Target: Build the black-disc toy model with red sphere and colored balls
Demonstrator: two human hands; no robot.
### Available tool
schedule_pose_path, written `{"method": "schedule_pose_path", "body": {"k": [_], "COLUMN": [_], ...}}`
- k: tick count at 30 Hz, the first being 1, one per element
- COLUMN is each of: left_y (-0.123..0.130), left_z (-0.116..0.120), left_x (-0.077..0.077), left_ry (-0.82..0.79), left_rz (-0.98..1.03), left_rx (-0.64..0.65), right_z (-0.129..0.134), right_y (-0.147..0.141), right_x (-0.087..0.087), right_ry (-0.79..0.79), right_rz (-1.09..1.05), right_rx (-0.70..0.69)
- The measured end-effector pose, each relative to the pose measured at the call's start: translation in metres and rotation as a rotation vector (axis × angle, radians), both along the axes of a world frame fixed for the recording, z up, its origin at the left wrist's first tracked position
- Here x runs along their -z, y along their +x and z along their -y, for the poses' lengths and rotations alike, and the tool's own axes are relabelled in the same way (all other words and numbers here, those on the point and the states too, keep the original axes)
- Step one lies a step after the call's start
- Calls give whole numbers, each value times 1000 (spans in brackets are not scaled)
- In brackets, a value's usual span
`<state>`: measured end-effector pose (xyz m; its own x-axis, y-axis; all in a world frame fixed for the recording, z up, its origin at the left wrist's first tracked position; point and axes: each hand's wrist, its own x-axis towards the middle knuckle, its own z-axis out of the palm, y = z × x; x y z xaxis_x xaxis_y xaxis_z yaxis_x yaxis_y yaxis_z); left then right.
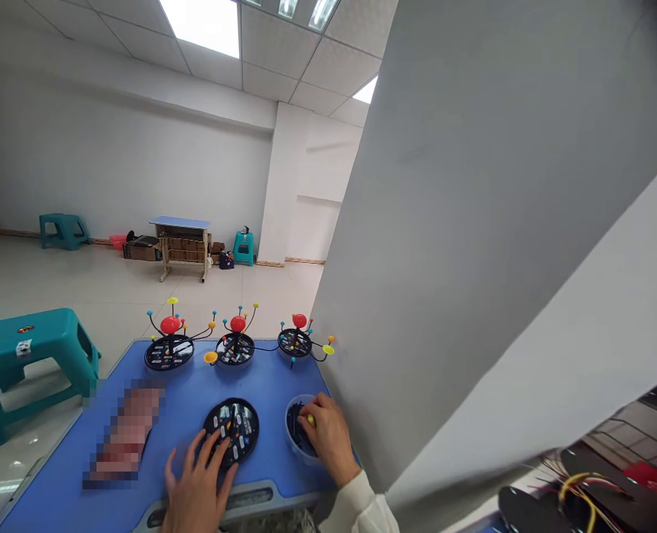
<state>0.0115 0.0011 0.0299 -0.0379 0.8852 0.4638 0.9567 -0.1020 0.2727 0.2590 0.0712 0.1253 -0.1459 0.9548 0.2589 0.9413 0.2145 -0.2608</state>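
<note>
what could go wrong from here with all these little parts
The small yellow piece at the right hand's fingertips could slip among the dark parts in the clear tub.

That hand could also catch the tub's rim on the way out and tip it.

The three models with red balls stand near the far edge of the blue table, so a bump might send one over.

Counts three planet models (169, 352) (235, 349) (295, 342), each with one red ball (170, 325) (238, 323) (300, 320); one loose black disc (244, 426), one tub (291, 438), one pinched yellow ball (311, 420), two hands (195, 488) (331, 438), one bench (179, 414), three teal stools (44, 337) (64, 220) (244, 238) and one small desk (181, 222).
</note>
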Motion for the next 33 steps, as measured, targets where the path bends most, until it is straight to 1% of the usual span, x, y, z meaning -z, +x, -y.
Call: {"method": "schedule_pose_path", "body": {"k": [3, 7, 10, 12, 15, 17, 18, 21, 24, 26, 27, 28, 29, 32, 33], "left_y": [-1, -1, -3, -5, -4, 6, 14, 50, 87, 103, 108, 110, 109, 99, 94], "left_z": [0, 0, 1, 1, 3, 3, 2, -5, -18, -26, -29, -30, -31, -24, -20], "left_x": [-3, -7, -7, -6, -7, -14, -20, -47, -74, -82, -83, -82, -80, -69, -64], "left_ry": [-23, -68, -65, -30, 25, 18, -2, -103, -237, -349, -394, -428, -448, -458, -465], "left_rz": [3, 27, 58, 90, 196, 341, 437, 786, 1087, 1267, 1331, 1374, 1399, 1418, 1430], "left_rx": [-2, 0, 8, 9, 46, 130, 190, 363, 457, 555, 587, 604, 604, 586, 580], "right_z": [-6, -10, -10, -9, -9, -9, -9, -6, 0, 4, 5, 5, 4, 0, -1], "right_y": [-15, -24, -25, -23, -14, -5, 0, 10, 13, 14, 15, 17, 19, 26, 28], "right_x": [-1, 0, 3, 3, 3, 1, -1, -7, -14, -16, -17, -17, -17, -14, -12], "right_ry": [-71, -96, -101, -100, -108, -124, -134, -171, -222, -254, -257, -245, -218, -108, -89], "right_rz": [-5, -67, -159, -242, -399, -518, -575, -699, -837, -901, -902, -873, -809, -536, -458], "right_rx": [-10, 13, 32, 38, 12, -38, -71, -170, -324, -423, -438, -414, -350, -81, -17]}}
